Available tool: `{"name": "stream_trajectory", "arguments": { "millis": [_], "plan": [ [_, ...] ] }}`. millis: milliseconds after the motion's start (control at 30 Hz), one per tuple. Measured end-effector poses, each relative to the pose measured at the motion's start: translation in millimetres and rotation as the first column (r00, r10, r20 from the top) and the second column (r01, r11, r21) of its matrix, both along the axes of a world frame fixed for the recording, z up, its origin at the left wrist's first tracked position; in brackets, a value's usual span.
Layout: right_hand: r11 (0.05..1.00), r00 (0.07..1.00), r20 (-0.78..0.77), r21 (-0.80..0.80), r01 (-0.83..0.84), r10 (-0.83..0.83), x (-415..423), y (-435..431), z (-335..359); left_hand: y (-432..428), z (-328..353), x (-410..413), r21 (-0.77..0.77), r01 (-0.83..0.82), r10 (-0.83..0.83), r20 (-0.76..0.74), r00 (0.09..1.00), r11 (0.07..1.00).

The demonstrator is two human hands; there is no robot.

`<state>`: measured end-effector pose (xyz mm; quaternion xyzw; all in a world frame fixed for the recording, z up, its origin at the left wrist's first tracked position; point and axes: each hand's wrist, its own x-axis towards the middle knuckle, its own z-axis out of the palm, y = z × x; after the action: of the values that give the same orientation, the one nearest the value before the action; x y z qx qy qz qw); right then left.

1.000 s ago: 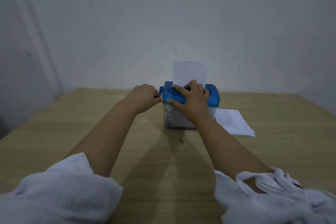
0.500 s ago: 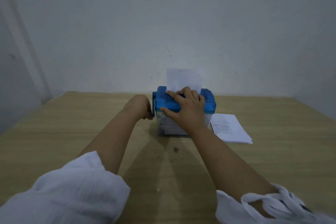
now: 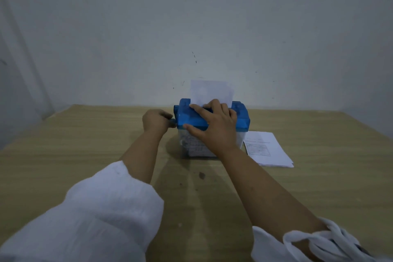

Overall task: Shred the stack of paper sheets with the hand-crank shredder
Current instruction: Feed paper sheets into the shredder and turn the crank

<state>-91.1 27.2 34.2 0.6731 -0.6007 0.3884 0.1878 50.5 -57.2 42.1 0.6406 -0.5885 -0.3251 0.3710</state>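
Shredder point(image 3: 241, 116) stands mid-worktop point(image 3: 85, 144), a sheet point(image 3: 210, 92) upright in its slot. Left hand point(image 3: 157, 122) fingers curl round the crank point(image 3: 172, 121) at its 9 o'clock. Right hand point(image 3: 214, 127) fingers lie spread flat on top. Paper stack point(image 3: 268, 149) lies at 3 o'clock.

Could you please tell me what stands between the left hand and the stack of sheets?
The blue shredder, with the right hand resting on its top, in the head view.

White long sleeves are worn on both arms. The L sleeve point(image 3: 102, 215) is pushed up in soft, wide folds; the R sleeve point(image 3: 308, 244) is bunched in twisted, rope-like folds. Forearms point(image 3: 265, 187) are left bare.
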Motion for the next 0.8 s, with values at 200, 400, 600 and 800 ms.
{"name": "stream_trajectory", "arguments": {
  "millis": [200,400,600,800],
  "plan": [
    [1.000,1.000,0.009,-0.003,-0.008,0.008,0.4,0.9,1.9,10.5,12.2,-2.4,0.436,0.336,0.221,-0.824,0.522,0.835],
    [1.000,1.000,0.023,0.018,-0.009,0.009,2.0,2.0,3.8,16.6,44.8,-28.2,0.430,0.311,0.107,-0.713,0.693,0.848],
    [1.000,0.998,0.051,0.014,-0.023,0.022,1.8,1.0,3.2,7.8,43.2,-26.4,0.347,0.294,0.051,-0.717,0.695,0.891],
    [0.999,0.999,0.033,-0.042,-0.010,0.012,1.4,-1.5,-0.5,4.4,40.8,-29.1,0.264,0.254,0.020,-0.730,0.683,0.931]
  ]
}}
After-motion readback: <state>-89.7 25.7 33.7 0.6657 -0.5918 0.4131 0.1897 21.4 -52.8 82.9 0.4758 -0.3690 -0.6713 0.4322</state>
